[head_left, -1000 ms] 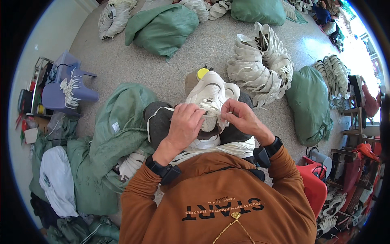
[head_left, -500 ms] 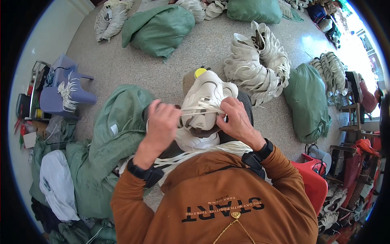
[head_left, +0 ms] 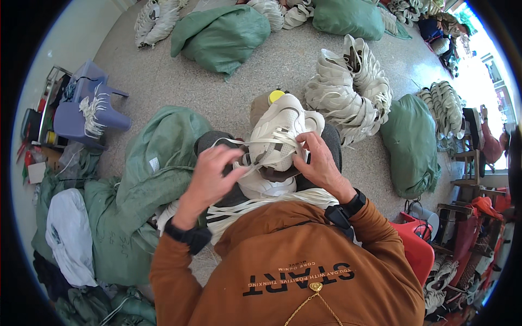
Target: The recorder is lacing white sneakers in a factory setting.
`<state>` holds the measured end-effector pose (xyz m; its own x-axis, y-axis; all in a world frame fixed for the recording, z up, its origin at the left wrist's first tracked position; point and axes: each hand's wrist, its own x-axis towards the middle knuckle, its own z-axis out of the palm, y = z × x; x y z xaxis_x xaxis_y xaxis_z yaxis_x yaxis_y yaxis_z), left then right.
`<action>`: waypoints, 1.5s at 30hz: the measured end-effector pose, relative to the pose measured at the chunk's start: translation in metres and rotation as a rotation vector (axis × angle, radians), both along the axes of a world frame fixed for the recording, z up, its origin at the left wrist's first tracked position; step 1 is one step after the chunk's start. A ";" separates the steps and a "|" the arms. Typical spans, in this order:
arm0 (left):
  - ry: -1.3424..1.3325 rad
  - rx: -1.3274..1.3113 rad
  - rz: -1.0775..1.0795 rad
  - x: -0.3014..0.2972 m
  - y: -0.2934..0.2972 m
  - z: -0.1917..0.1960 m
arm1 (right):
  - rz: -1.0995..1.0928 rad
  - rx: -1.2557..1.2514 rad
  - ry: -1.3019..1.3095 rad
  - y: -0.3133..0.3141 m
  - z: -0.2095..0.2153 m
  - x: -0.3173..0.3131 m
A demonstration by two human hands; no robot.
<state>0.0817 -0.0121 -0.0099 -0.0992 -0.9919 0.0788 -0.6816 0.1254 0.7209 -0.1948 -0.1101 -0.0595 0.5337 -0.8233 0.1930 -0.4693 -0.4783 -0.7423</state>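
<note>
A white sneaker (head_left: 274, 127) lies in my lap, its toe pointing away from me, with a second white shoe (head_left: 266, 187) under it. White shoelace (head_left: 239, 143) runs through the eyelets and arcs out loosely to the left. My right hand (head_left: 322, 165) grips the sneaker's right edge near the lacing, thumb and forefinger bent against it; the fingertips are partly hidden. To the left, my left hand (head_left: 212, 174) hovers beside the sneaker with thumb and fingers apart, close to the loose lace. A bundle of white laces (head_left: 272, 205) lies across my lap.
Rows of white shoes (head_left: 350, 87) stand on the floor ahead. Green sacks (head_left: 410, 146) lie right, at the back and beside my left leg. A purple stool (head_left: 89, 119) at left bears more laces. A yellow-lidded container (head_left: 276, 96) stands beyond the sneaker.
The lace that was drawn straight between my hands now hangs in a slack curve. My left hand has opened and dropped slightly; my right hand stays at the sneaker's edge.
</note>
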 end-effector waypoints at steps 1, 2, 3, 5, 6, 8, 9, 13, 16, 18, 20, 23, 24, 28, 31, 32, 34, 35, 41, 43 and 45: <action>-0.033 -0.173 0.013 -0.020 -0.012 -0.008 | 0.023 0.005 -0.017 0.002 0.005 0.001; -0.063 -0.349 0.023 -0.038 -0.025 -0.018 | 0.041 0.008 -0.030 0.002 0.009 -0.001; -0.056 -0.356 0.025 -0.050 -0.038 -0.025 | 0.042 0.001 -0.024 0.001 0.011 -0.003; -0.552 -0.513 0.012 -0.063 -0.054 -0.035 | 0.000 0.017 -0.085 -0.001 0.011 -0.006; -0.550 -0.515 0.016 -0.065 -0.058 -0.038 | -0.028 0.011 -0.076 0.001 0.015 -0.007; -0.576 -0.472 -0.029 -0.067 -0.065 -0.042 | -0.012 0.009 -0.067 -0.004 0.019 -0.009; -0.569 -0.488 -0.040 -0.069 -0.069 -0.043 | -0.019 0.006 -0.059 -0.005 0.022 -0.013; -0.390 -0.586 -0.108 -0.065 -0.065 -0.049 | 0.095 -0.310 -0.055 -0.012 0.011 0.013; -0.340 -0.538 -0.086 -0.059 -0.055 -0.036 | 0.099 -0.382 -0.166 -0.022 -0.008 0.048; -0.288 -0.432 -0.029 -0.056 -0.044 -0.023 | 0.095 -0.361 -0.122 -0.025 -0.017 0.052; -0.240 -0.399 -0.028 -0.053 -0.039 -0.010 | -0.032 -0.298 -0.240 -0.020 -0.010 0.044; -0.150 -0.303 0.008 -0.049 -0.039 -0.002 | -0.249 -0.017 -0.465 -0.022 -0.020 0.030; -0.108 -0.255 0.036 -0.046 -0.035 0.000 | -0.361 0.245 -0.626 -0.020 -0.023 0.029; -0.088 -0.231 0.055 -0.038 -0.033 -0.024 | -0.650 0.584 -0.920 -0.037 -0.006 0.013; -0.011 -0.238 0.071 -0.035 -0.046 -0.036 | -0.566 0.509 -0.955 -0.049 -0.013 -0.025; 0.012 -0.218 0.081 -0.033 -0.051 -0.037 | -0.585 0.503 -0.984 -0.051 -0.010 -0.029; 0.030 -0.173 0.122 -0.032 -0.053 -0.041 | -0.560 0.486 -0.981 -0.052 -0.017 -0.040; 0.054 -0.174 0.127 -0.030 -0.055 -0.044 | -0.538 0.520 -0.971 -0.051 -0.020 -0.038; 0.064 -0.140 0.197 0.010 -0.041 -0.060 | -0.550 0.549 -0.989 -0.040 -0.026 -0.039; -0.002 -0.152 0.257 0.031 -0.035 -0.066 | -0.529 0.540 -0.969 -0.041 -0.028 -0.042; -0.031 -0.143 0.279 0.049 -0.026 -0.067 | -0.551 0.649 -1.078 -0.043 -0.026 -0.039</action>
<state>0.1306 -0.0386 -0.0772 0.1705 -0.9604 0.2205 -0.7257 0.0290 0.6874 -0.2342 -0.1533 -0.0850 -0.0555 -0.9787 -0.1977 0.4631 0.1502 -0.8735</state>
